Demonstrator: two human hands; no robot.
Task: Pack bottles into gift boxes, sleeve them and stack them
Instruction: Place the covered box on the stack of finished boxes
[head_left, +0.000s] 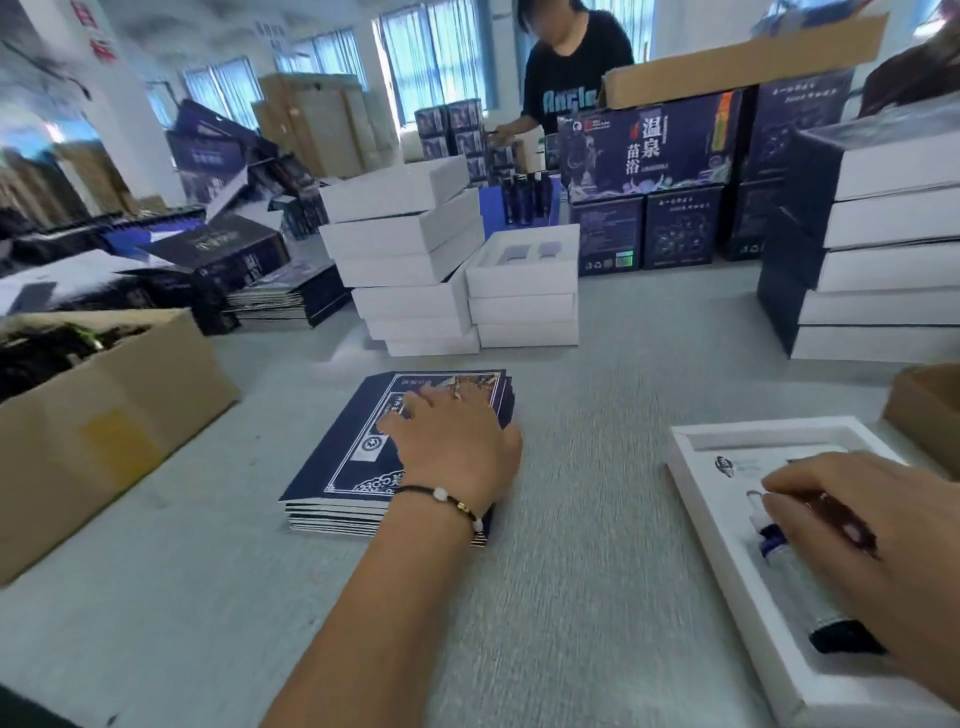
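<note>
A pile of flat dark blue sleeves (353, 457) lies on the grey table in front of me. My left hand (457, 441) rests flat on top of the pile, fingers spread. At the lower right sits an open white gift box (727, 530) with a white insert. A bottle (810, 592) with a dark cap lies in its slot, and a second one is mostly hidden under my right hand (872, 540). My right hand lies over the box with its fingers pressing down on the bottles.
Stacks of empty white boxes (415, 260) stand at the middle back. Sleeved boxes (883, 249) are piled at the right. A brown carton (104, 415) stands at the left, another carton (930, 410) at the right edge. A person (566, 67) works across the table.
</note>
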